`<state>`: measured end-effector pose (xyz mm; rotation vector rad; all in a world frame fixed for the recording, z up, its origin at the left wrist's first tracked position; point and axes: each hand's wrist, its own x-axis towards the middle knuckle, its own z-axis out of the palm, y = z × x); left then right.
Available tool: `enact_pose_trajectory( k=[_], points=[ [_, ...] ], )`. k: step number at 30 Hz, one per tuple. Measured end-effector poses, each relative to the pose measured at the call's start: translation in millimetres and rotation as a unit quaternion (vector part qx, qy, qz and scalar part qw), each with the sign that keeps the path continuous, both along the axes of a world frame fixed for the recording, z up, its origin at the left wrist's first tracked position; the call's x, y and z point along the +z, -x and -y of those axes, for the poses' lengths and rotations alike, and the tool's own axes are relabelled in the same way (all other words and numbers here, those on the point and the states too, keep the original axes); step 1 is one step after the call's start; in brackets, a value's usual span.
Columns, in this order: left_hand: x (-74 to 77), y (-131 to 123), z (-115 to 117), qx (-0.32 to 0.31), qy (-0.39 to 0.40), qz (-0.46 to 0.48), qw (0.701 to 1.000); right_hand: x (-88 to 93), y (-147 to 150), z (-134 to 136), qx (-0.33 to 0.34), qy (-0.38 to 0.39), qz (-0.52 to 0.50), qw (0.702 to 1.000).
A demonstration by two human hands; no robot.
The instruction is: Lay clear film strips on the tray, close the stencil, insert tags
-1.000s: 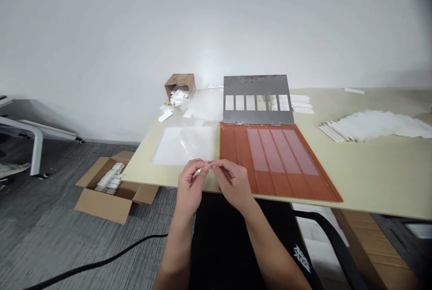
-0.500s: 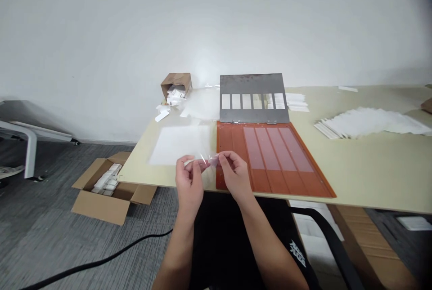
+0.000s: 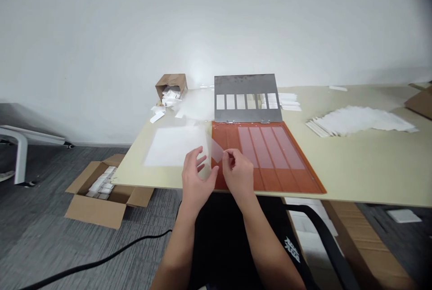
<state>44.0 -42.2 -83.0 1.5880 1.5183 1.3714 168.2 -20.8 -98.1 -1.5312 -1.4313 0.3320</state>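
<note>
My right hand (image 3: 238, 171) pinches a small clear film strip (image 3: 216, 150) by its corner, above the left side of the orange tray (image 3: 270, 181). My left hand (image 3: 198, 177) is beside it with thumb and fingers spread apart, holding nothing. Several pale translucent strips (image 3: 261, 146) lie in the tray's long slots, and the slots at the left show bare orange. Hinged at the tray's back edge, a grey metal plate (image 3: 246, 84) with a row of rectangular cutouts stands raised. A pile of translucent film sheets (image 3: 172, 146) lies left of the tray.
A small cardboard box (image 3: 172, 80) spilling white cards stands at the back left. Fanned white sheets (image 3: 361, 120) lie on the right of the table (image 3: 364, 164). On the floor at left, an open carton (image 3: 96, 211) holds white pieces. A black cable (image 3: 135, 241) crosses the floor.
My left hand has let go of the clear film and opened. The film now hangs from my right hand alone, turned out flat toward the tray. The view has shifted slightly right.
</note>
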Motion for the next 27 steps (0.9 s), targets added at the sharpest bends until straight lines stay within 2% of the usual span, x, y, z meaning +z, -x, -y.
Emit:
enact_pose_trajectory(
  k=[4,9,14,20,27],
  points=[
    [0.0,-7.8,-13.6,0.007,0.025,-0.013,1.0,-3.1,-9.6,1.1,-0.094,0.039,0.121,0.987],
    [2.5,-16.0,-31.8,0.032,-0.001,-0.087,0.996,-4.5,-22.3,4.8,-0.142,0.102,0.21,0.962],
    [1.9,-23.8,-47.7,0.036,-0.014,-0.106,0.994,-2.9,-27.8,8.5,-0.149,0.135,0.222,0.954],
    [2.0,-30.1,-62.3,0.058,0.012,-0.066,0.996,-1.2,-28.0,11.6,-0.138,0.17,0.224,0.95],
    [7.4,-34.0,-68.7,0.087,0.054,-0.089,0.991,7.8,-27.2,16.5,-0.119,0.217,0.233,0.941]
  ],
)
